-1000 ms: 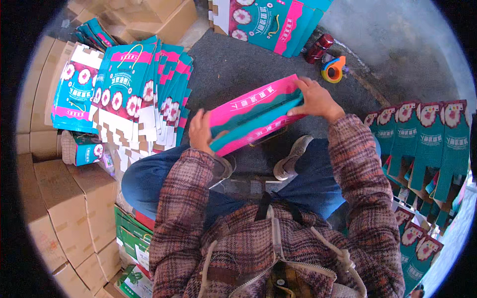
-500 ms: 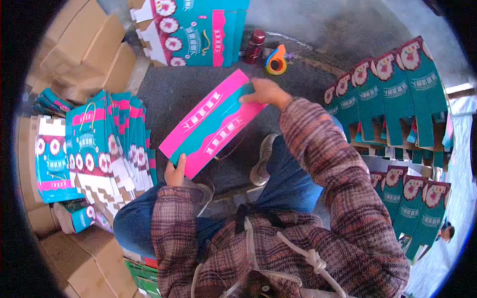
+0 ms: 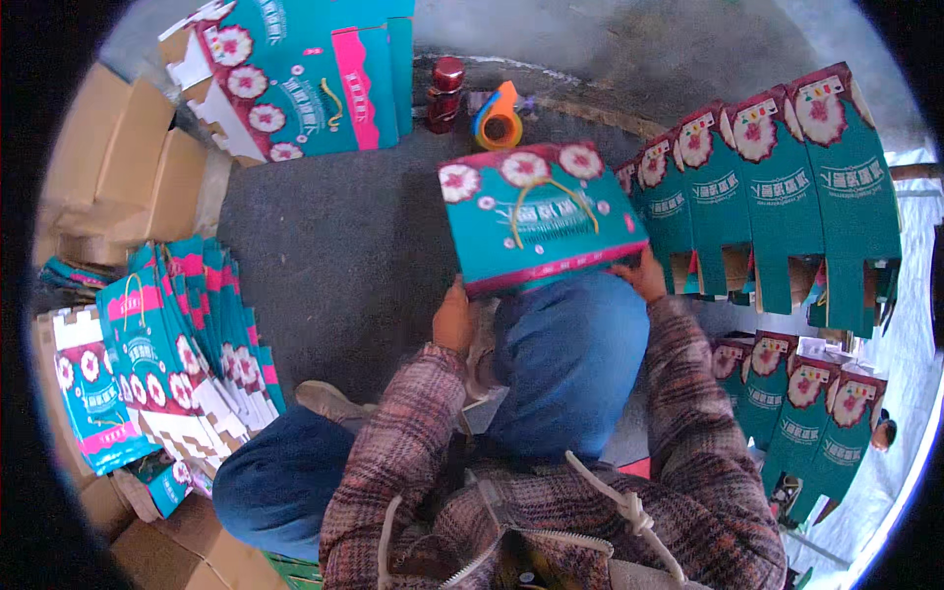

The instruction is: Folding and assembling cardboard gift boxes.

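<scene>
- Teal gift carton (image 3: 539, 224): held beside raised right knee (image 3: 570, 344), over dark floor mat's (image 3: 305, 246) right side.
- Left hand (image 3: 453, 321) gripping near left corner; right hand (image 3: 645, 277) gripping near right corner.
- Dark red bottle (image 3: 445, 94), orange tape dispenser (image 3: 504, 102) by mat's far edge.

Cool, rather dim light spreads over the scene, brightest at the right, where pale sheeting (image 3: 916, 285) glares almost white, while the dark floor mat (image 3: 315, 236) shows only soft, faint shadows. Motion softens the box (image 3: 539, 224) and the left hand (image 3: 452, 317). A milky haze veils the far right, and the fisheye bows the cartons (image 3: 116, 147) toward a black rim.
</scene>
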{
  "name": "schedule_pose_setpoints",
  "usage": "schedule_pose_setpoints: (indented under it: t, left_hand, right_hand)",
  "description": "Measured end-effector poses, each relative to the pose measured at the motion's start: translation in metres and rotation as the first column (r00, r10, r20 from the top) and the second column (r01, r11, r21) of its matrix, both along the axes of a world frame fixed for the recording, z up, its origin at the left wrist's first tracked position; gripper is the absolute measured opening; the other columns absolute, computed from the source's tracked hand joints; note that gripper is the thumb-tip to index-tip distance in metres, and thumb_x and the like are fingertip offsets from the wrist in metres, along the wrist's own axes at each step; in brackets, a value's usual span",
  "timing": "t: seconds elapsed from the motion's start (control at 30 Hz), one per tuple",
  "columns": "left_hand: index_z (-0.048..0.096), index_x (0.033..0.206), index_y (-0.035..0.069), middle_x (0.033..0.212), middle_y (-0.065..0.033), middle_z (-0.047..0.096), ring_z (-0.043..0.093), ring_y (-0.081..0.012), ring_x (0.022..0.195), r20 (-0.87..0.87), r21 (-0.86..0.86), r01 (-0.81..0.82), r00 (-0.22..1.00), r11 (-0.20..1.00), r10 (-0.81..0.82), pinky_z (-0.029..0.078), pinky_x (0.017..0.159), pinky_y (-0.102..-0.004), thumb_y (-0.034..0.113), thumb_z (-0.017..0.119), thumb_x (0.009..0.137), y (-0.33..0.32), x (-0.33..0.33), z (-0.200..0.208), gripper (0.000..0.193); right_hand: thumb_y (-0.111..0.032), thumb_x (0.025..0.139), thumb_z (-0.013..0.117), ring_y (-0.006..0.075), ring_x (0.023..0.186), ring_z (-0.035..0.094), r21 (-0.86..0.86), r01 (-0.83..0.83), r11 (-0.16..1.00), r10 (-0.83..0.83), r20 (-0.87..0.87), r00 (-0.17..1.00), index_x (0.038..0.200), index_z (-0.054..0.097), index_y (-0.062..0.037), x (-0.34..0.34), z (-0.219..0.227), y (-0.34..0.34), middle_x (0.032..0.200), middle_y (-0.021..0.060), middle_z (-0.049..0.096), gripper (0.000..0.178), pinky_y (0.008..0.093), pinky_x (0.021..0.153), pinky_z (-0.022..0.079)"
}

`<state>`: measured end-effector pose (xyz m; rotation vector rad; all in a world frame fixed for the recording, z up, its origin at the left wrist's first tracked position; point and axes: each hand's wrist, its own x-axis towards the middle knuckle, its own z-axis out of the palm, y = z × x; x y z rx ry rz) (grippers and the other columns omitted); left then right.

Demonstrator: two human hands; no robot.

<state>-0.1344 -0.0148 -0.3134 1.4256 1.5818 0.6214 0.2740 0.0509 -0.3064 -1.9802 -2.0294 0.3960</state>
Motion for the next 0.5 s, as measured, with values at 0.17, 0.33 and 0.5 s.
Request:
schedule_pose_setpoints:
  t: [0.17, 0.33, 0.5]
  left_hand:
    - [0.034, 0.138, -0.004, 0.123, -0.0290, 0.052, 0.052, -0.0441, 0.112, -0.024, 0.011, 0.036, 0.999, 0.999, -0.036, 0.044, 0.093, -0.0459, 0.013, 0.059, 0.083, 0.008, 0.021, -0.060, 0.062]
    - [0.023, 0.140, -0.008, 0.131, -0.0298, 0.045, 0.045, -0.0411, 0.123, 0.003, -0.067, 0.266, 0.964, 0.962, -0.266, 0.038, 0.103, -0.0424, 0.013, 0.065, 0.082, 0.030, 0.059, -0.076, 0.075]
    - [0.020, 0.142, -0.007, 0.132, -0.0274, 0.046, 0.045, -0.0394, 0.125, 0.341, -0.069, 0.277, 0.909, 0.958, -0.238, 0.038, 0.104, -0.0418, 0.022, 0.069, 0.080, 0.055, 0.096, -0.072, 0.084]
  right_hand:
    - [-0.023, 0.068, 0.081, 0.0384, 0.108, 0.056, -0.442, 0.209, 0.872, -0.333, -0.225, 0.916, 0.136, 0.035, -0.0039, 0.018, -0.088, -0.036, 0.121, 0.0201, 0.057, 0.084, 0.0448, 0.090, 0.047]
    - [-0.033, 0.076, 0.074, 0.0335, 0.095, 0.062, -0.163, 0.158, 0.974, -0.202, -0.307, 0.930, 0.134, 0.034, 0.0009, 0.079, -0.148, -0.032, 0.114, 0.0204, 0.060, 0.078, 0.0453, 0.079, 0.050]
    - [-0.024, 0.075, 0.070, 0.0380, 0.123, 0.045, -0.211, 0.395, 0.894, -0.399, 0.025, 0.917, 0.139, 0.034, -0.0006, 0.158, -0.150, -0.030, 0.137, 0.0240, 0.044, 0.077, 0.0450, 0.099, 0.041]
